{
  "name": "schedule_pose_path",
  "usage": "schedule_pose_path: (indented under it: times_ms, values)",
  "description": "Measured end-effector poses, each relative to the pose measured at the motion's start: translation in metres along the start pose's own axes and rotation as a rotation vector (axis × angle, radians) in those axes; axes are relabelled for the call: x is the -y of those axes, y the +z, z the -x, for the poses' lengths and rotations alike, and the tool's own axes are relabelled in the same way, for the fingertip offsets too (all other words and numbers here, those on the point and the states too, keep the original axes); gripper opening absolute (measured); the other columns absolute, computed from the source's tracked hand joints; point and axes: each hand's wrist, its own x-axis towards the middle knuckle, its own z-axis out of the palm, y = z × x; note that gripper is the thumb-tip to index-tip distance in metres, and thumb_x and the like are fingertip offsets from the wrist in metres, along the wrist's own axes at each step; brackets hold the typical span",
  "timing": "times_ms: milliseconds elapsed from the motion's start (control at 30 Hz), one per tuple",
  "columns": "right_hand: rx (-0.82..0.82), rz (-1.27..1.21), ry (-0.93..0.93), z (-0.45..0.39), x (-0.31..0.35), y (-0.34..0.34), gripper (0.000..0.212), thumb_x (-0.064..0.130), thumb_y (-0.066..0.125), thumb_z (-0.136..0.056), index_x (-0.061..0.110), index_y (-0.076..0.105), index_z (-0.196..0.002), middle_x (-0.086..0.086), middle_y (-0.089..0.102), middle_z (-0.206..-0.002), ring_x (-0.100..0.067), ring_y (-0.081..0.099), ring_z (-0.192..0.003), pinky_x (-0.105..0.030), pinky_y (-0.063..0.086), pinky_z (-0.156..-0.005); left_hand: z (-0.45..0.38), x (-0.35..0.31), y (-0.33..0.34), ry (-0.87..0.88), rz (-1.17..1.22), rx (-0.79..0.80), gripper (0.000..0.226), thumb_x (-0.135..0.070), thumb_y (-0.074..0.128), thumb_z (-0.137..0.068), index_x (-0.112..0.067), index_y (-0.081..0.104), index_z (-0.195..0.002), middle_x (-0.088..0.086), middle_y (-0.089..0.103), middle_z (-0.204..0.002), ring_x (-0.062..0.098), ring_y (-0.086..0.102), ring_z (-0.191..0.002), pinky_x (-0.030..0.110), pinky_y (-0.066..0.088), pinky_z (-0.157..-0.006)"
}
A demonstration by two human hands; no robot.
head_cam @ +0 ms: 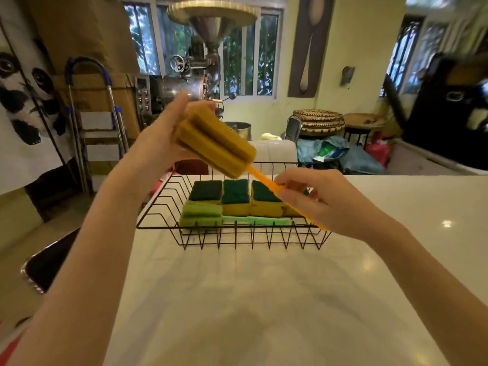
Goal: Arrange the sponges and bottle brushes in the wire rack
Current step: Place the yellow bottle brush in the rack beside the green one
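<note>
The left hand [169,133] is raised above the far left corner of the black wire rack [169,204], its fingers wrapped around the ribbed foam head of a yellow-orange sponge bottle brush [214,143]. The brush slants down to the right, and the right hand [324,202] pinches its thin orange plastic handle over the rack's right end.

The rack stands on the white marble countertop [264,299] near its far edge. Along the rack's far side lie three yellow sponges with dark green scouring tops [235,196], side by side and touching. Against the rack's near side lies a light green sponge bottle brush [203,215], head to the left, handle pointing right.
</note>
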Motion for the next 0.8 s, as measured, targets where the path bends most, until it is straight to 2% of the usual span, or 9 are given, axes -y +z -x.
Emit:
schedule_pose_path:
  times_ms: [67, 133, 200, 300, 400, 467, 533, 700, 800]
  values:
    - [-0.069, -0.183, 0.03, -0.006, -0.002, -0.002, 0.014, 0.022, 0.053, -0.087, 0.035, 0.058, -0.088, 0.012, 0.064, -0.079, -0.004, 0.062, -0.076, -0.017, 0.053, -0.063, -0.012, 0.008, 0.003, -0.019, 0.143, 0.002, 0.057, -0.052, 0.015, -0.09, -0.02, 0.045, -0.128, 0.005, 0.06, -0.121, 0.024, 0.059, -0.108, 0.045, 0.045, -0.09]
    - [-0.132, -0.303, 0.053, -0.013, -0.002, -0.002, 0.015, 0.022, 0.053, -0.087, 0.036, 0.057, -0.086, 0.008, 0.066, -0.083, -0.006, 0.065, -0.079, -0.02, 0.057, -0.067, -0.023, 0.014, 0.013, -0.064, 0.192, 0.041, 0.056, -0.048, 0.011, -0.092, -0.02, 0.044, -0.127, 0.005, 0.06, -0.12, 0.025, 0.059, -0.107, 0.044, 0.046, -0.086]
    - [-0.184, -0.438, 0.07, -0.021, 0.0, 0.002, 0.014, 0.019, 0.053, -0.087, 0.032, 0.056, -0.088, 0.002, 0.067, -0.082, -0.012, 0.067, -0.077, -0.022, 0.058, -0.062, -0.031, 0.02, 0.025, -0.148, 0.195, 0.086, 0.055, -0.045, 0.012, -0.092, -0.018, 0.042, -0.129, 0.007, 0.056, -0.124, 0.025, 0.056, -0.108, 0.042, 0.044, -0.089]
    - [-0.246, -0.583, 0.107, -0.03, 0.0, 0.013, 0.013, 0.015, 0.052, -0.088, 0.027, 0.054, -0.089, -0.001, 0.066, -0.08, -0.015, 0.068, -0.072, -0.027, 0.059, -0.057, -0.039, 0.037, 0.037, -0.331, 0.137, 0.228, 0.05, -0.042, 0.022, -0.092, -0.016, 0.046, -0.127, 0.005, 0.06, -0.116, 0.021, 0.059, -0.102, 0.036, 0.044, -0.089]
    - [-0.295, -0.657, 0.145, -0.034, -0.005, 0.026, 0.014, 0.011, 0.052, -0.088, 0.025, 0.051, -0.089, -0.004, 0.067, -0.083, -0.016, 0.069, -0.078, -0.035, 0.06, -0.064, -0.042, 0.051, 0.044, -0.447, 0.016, 0.395, 0.034, -0.029, 0.04, -0.09, -0.018, 0.055, -0.119, 0.001, 0.068, -0.106, 0.019, 0.064, -0.099, 0.037, 0.047, -0.094]
    - [-0.317, -0.732, 0.17, -0.035, -0.008, 0.032, 0.013, 0.007, 0.052, -0.088, 0.02, 0.051, -0.09, -0.009, 0.067, -0.086, -0.02, 0.069, -0.083, -0.037, 0.06, -0.068, -0.039, 0.056, 0.044, -0.397, -0.096, 0.509, 0.034, -0.02, 0.05, -0.085, -0.02, 0.057, -0.118, 0.0, 0.07, -0.106, 0.018, 0.066, -0.098, 0.035, 0.048, -0.095]
    - [-0.338, -0.819, 0.199, -0.036, -0.01, 0.033, 0.01, 0.006, 0.052, -0.088, 0.015, 0.051, -0.091, -0.012, 0.066, -0.088, -0.017, 0.07, -0.081, -0.032, 0.06, -0.067, -0.036, 0.056, 0.041, -0.314, -0.159, 0.583, 0.034, -0.018, 0.055, -0.083, -0.018, 0.059, -0.117, 0.005, 0.07, -0.111, 0.018, 0.066, -0.101, 0.032, 0.05, -0.093]
    - [-0.368, -0.833, 0.242, -0.037, -0.013, 0.035, 0.008, 0.008, 0.055, -0.086, 0.01, 0.053, -0.093, -0.008, 0.068, -0.085, -0.014, 0.07, -0.073, -0.027, 0.059, -0.064, -0.037, 0.057, 0.034, -0.248, -0.172, 0.491, 0.023, -0.007, 0.059, -0.081, -0.012, 0.067, -0.102, 0.005, 0.075, -0.095, 0.019, 0.07, -0.089, 0.03, 0.057, -0.08]
    - [-0.259, -0.648, 0.362, -0.038, -0.017, 0.034, 0.014, 0.018, 0.057, -0.086, 0.015, 0.053, -0.099, -0.004, 0.07, -0.088, -0.015, 0.07, -0.076, -0.032, 0.06, -0.068, -0.039, 0.059, 0.024, -0.227, -0.287, 0.474, 0.018, -0.007, 0.062, -0.079, -0.014, 0.07, -0.094, 0.003, 0.076, -0.089, 0.017, 0.071, -0.085, 0.025, 0.058, -0.074]
